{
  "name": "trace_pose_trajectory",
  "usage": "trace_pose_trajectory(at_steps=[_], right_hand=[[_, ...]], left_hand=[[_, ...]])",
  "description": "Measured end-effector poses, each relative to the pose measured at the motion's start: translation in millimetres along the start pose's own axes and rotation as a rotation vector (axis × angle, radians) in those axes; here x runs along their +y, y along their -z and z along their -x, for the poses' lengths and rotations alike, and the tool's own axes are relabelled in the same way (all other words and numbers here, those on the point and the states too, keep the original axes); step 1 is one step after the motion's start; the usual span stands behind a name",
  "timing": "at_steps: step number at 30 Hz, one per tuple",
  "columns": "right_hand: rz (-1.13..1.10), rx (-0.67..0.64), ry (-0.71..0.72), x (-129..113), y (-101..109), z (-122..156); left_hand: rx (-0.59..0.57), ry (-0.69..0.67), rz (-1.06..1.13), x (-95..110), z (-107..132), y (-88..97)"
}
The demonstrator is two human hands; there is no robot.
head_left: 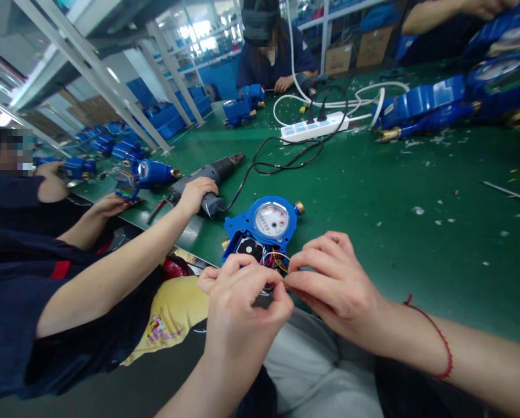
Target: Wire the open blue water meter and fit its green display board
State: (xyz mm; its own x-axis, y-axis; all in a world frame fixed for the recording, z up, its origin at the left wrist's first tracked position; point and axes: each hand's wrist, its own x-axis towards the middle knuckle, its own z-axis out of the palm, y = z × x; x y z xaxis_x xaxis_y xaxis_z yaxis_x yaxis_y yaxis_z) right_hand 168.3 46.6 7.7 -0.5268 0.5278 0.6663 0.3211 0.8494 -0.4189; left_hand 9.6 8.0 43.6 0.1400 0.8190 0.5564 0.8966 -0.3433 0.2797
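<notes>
A blue water meter [260, 223] with a round white dial and brass ends lies at the table's near edge. Its lower housing is uncovered, and thin coloured wires [276, 259] spill out beside a black round part. Over these wires my left hand [246, 299] is closed, thumb and forefinger pinched together. My right hand [336, 284], a red string bracelet on its wrist, pinches from the other side, its fingertips meeting the left ones. Both appear to grip thin wires, though the exact ends are hidden by the fingers.
To the left, a co-worker's hand [197, 194] rests on a heat gun [218, 171]. A white power strip [315, 126] with black and white cables lies farther back. More blue meters [425, 104] stand at right and left. Another person [277, 58] sits across the green table [364, 191].
</notes>
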Motion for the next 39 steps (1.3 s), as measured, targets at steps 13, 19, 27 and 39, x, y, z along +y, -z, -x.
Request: trace_pose_trajectory(at_steps=[13, 19, 27, 39], right_hand=[[-0.044, 0.005, -0.001, 4.3, 1.2, 5.9], [-0.090, 0.040, -0.066, 8.4, 1.4, 6.1], [-0.099, 0.041, -0.054, 9.8, 0.3, 5.6], [-0.138, 0.027, -0.069, 6.3, -1.1, 1.0]], left_hand=[[-0.014, 0.312, 0.134, -13.9, 5.0, -1.0], [-0.030, 0.388, 0.262, -26.7, 9.9, 4.9], [-0.169, 0.009, 0.152, -13.6, -0.7, 9.0], [-0.275, -0.107, -0.056, -8.6, -12.4, 17.5]])
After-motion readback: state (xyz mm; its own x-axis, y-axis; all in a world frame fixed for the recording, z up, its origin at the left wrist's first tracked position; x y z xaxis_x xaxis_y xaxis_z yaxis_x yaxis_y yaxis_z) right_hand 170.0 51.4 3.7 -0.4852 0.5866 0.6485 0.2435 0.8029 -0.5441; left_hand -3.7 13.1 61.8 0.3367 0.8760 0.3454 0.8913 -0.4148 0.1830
